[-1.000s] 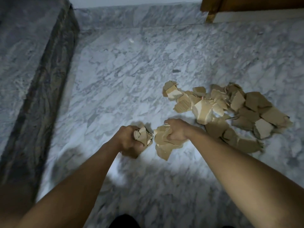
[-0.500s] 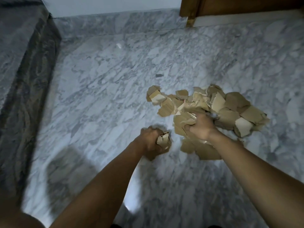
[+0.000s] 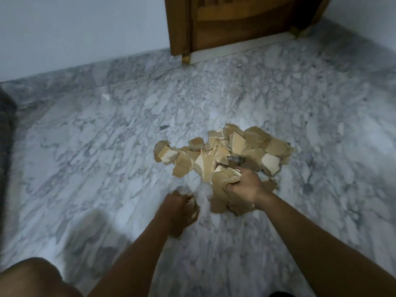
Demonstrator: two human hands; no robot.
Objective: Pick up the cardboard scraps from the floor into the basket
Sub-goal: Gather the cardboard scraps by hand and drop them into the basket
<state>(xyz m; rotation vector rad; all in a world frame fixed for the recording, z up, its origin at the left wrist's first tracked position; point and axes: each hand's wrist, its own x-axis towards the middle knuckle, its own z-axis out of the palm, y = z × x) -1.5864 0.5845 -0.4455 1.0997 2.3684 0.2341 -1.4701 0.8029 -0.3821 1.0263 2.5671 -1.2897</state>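
Note:
A heap of torn brown cardboard scraps (image 3: pixel 227 153) lies on the marble floor (image 3: pixel 107 157) right of centre. My right hand (image 3: pixel 244 189) sits at the near edge of the heap, fingers curled round a bunch of scraps (image 3: pixel 222 185). My left hand (image 3: pixel 180 209) is just left of it, low over the floor, blurred, fingers curled round a small clump of scraps that shows at its right side. No basket is in view.
A wooden door (image 3: pixel 240 22) and its frame stand at the back, with a pale wall (image 3: pixel 81 28) to its left. A small dark speck (image 3: pixel 164 127) and a white fleck (image 3: pixel 105 96) lie on the floor. A dark stone ledge (image 3: pixel 6 129) runs along the left edge. My knee (image 3: pixel 32 277) shows bottom left.
The view has swung up and right, bringing the door in. My right hand has pushed into the near edge of the heap with its scraps. My left hand keeps its clump.

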